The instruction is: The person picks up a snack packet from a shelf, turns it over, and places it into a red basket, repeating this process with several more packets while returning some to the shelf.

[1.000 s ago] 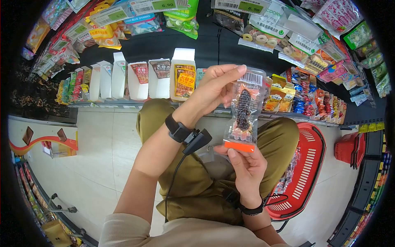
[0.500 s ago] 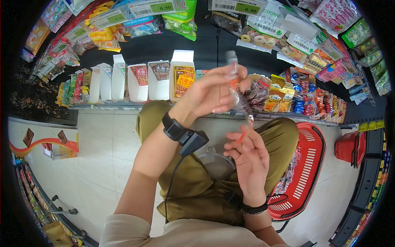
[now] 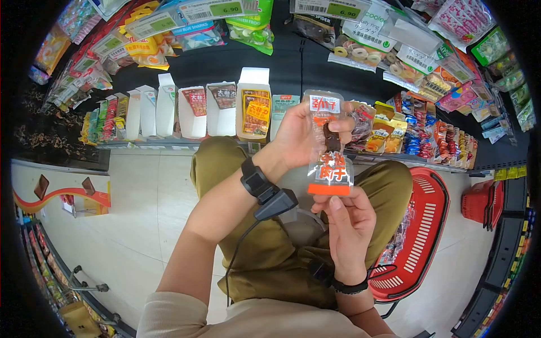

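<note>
Snack pack [image 3: 329, 169]: A narrow, clear-edged pack with orange bands, dark contents and bold lettering stands nearly upright in front of the person, above the gap between the knees.
Left hand [image 3: 296, 135]: Closed around the upper half of the pack and holding it, with fingers showing at the pack's right edge.
Right hand [image 3: 350, 222]: Partly curled, fingertips at the orange lower edge; I cannot tell whether they pinch it or merely touch it.
Reason for the hold: The lettered face is turned to the wearer, apparently to put the print in view; the left hand seems to bear the weight, the right probably steadies the bottom.
Shelf display: Beyond the hands, open white boxes [image 3: 193, 125] line a black shelf [image 3: 270, 70], some with packets facing out, presumably to be easily seen and reached.
Floor at the right: A red basket [image 3: 422, 236] with small packs [image 3: 396, 239] in it sits beside the right leg [image 3: 389, 180], likely placed there for an easy reach.
Change: One second ago the barcoded back faced the wearer; half a second ago the pack was blurred and edge-on, the right fingers more spread. Now the lettered front shows and those fingers are gathered. Basket and boxes are where they were.
</note>
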Demonstrator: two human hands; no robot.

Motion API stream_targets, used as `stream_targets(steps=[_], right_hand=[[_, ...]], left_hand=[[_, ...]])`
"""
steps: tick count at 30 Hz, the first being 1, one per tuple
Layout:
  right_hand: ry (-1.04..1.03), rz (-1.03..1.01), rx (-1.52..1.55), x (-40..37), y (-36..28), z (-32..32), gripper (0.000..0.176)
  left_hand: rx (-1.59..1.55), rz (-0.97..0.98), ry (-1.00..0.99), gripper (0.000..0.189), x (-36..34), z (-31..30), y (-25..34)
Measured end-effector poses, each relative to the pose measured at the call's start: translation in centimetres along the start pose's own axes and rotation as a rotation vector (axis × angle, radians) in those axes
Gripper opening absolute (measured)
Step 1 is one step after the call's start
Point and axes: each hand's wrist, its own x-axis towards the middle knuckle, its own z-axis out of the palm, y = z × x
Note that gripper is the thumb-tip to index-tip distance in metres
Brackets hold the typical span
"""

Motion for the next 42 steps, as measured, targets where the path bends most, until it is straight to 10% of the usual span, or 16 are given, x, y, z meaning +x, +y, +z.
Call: stream_targets(steps=[27,32,34,38,42], right_hand=[[0.069,0.033,0.117,0.1,0.3,-1.3,0.013],[0.157,0.037,0.137,-0.6,0.4,-4.4,0.019],[0.315,-0.075,0.101,-1.3,0.0,-6.2,0.021],[0.634,-0.331,-0.012,-3.3,-0.8,-11.3,0.029],[0.910,-0.341,0.178,-4.1,-2.7,-14.6,0.034]], left_hand=[[0.011,-0.065,0.134,0.038,1.0,0.2,-1.5],[0.386,-0.194,0.225,0.033,3.3,0.2,-3.8],[0.245,-0.212,0.125,0.013,5.1,-0.6,-6.1],[0.336,-0.466,-0.171,0.034,9.2,-0.5,-12.5],[0.938,-0.346,-0.282,0.037,10.4,-0.4,-17.5]])
